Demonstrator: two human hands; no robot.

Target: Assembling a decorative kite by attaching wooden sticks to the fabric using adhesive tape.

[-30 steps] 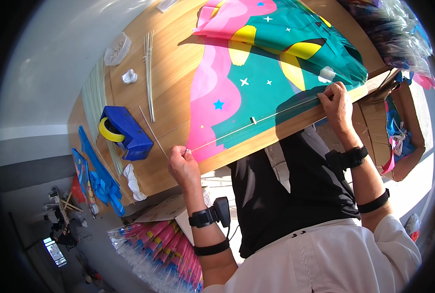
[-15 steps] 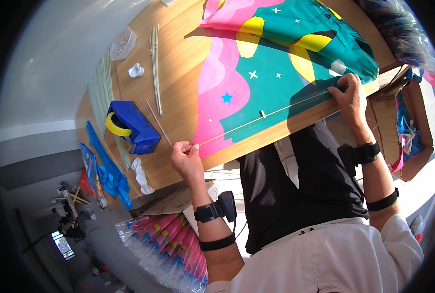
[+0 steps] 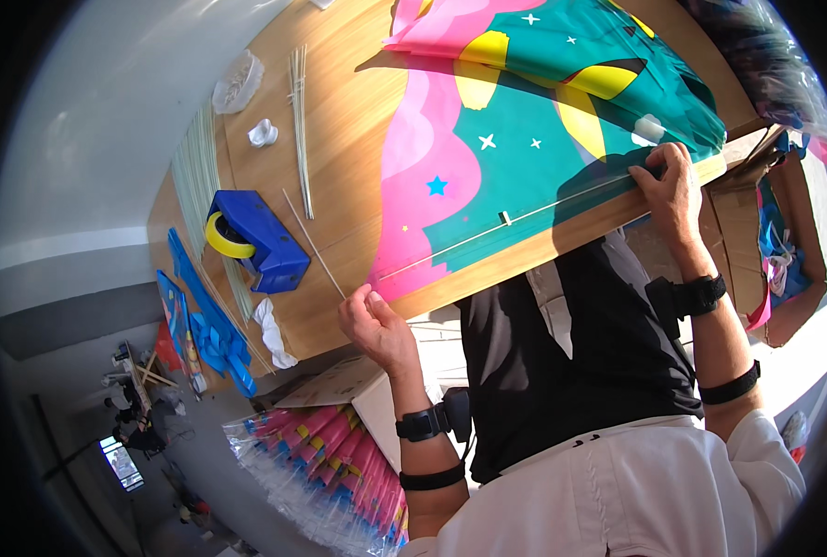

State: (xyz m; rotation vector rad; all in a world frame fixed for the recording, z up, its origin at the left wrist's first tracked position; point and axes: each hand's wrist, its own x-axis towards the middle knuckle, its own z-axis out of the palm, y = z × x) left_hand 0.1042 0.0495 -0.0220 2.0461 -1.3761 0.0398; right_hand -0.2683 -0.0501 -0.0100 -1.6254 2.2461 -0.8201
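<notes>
A glossy printed sheet (image 3: 497,176) in teal, pink and yellow lies over the table's near edge, its far part folded over. Along its near side runs a thin whitish rod (image 3: 562,202) with a small white fitting (image 3: 504,218) near the middle. At the sheet's left corner, my left hand (image 3: 379,331) is closed, fingertips pinched on the pink edge. My right hand (image 3: 670,193) is closed near the rod's right end, thumb and curled fingers pressed on the sheet's edge; exactly what lies under them is hidden. Another thin rod (image 3: 313,243) rests just beyond my left hand.
On the wooden table (image 3: 353,121) are a blue tape dispenser (image 3: 263,243), a bundle of thin rods (image 3: 300,139), pale strips (image 3: 195,167), a white tub (image 3: 239,82) and blue fabric strips (image 3: 211,320). Bagged colourful goods (image 3: 325,464) stand below left; a cardboard box (image 3: 789,246) is at right.
My left hand has drawn back from the rod's left end toward me and slightly right, now at the sheet's corner. The right hand keeps its place on the sheet.
</notes>
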